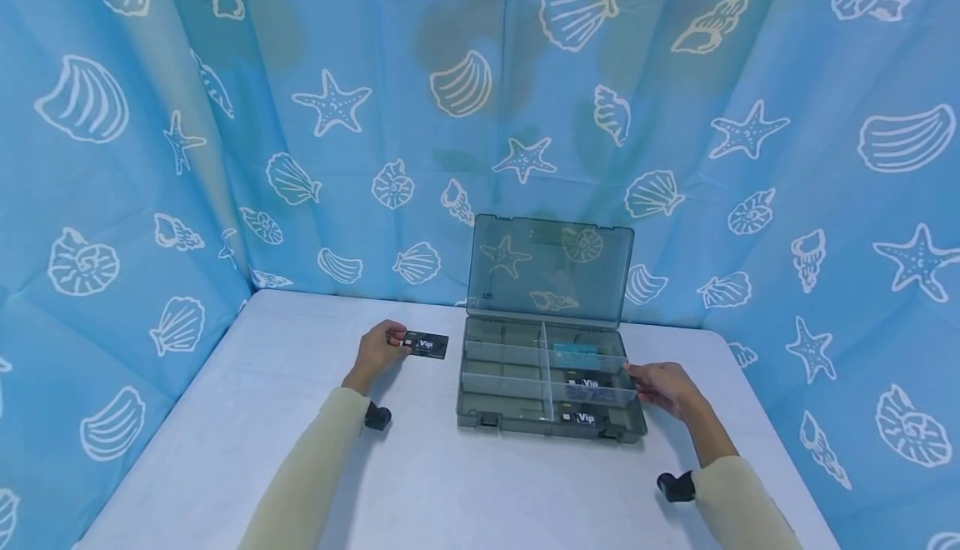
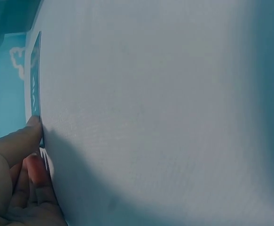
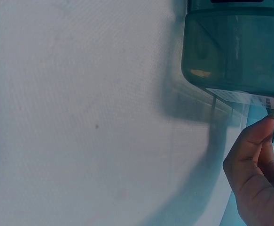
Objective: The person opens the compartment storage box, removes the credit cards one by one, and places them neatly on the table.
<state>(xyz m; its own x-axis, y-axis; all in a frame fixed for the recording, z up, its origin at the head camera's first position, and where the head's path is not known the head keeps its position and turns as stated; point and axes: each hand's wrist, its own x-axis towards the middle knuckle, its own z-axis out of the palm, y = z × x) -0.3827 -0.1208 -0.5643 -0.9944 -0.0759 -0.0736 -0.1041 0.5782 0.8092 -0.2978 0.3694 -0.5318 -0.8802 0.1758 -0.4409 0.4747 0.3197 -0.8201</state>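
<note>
To the left of the compartment box, my left hand (image 1: 381, 350) pinches a black card (image 1: 426, 344) marked "Vip" by its left end, between thumb and fingers. The left wrist view shows that card (image 2: 35, 80) almost edge-on, with the thumb laid on its face. My right hand (image 1: 660, 385) is at the right side of the grey see-through box (image 1: 501, 408), thumb and fingers pinching its side edge. In the box's right column lie a teal card (image 1: 576, 356) at the back and black Vip cards (image 1: 585, 418) in the middle and front compartments.
The box's lid (image 1: 551, 267) stands raised at the back, close to the blue shell-print curtain (image 1: 405, 117). Clear dividers (image 1: 545, 367) split the box into compartments. A white cloth (image 1: 450, 492) covers the table. Each wrist carries a small black camera.
</note>
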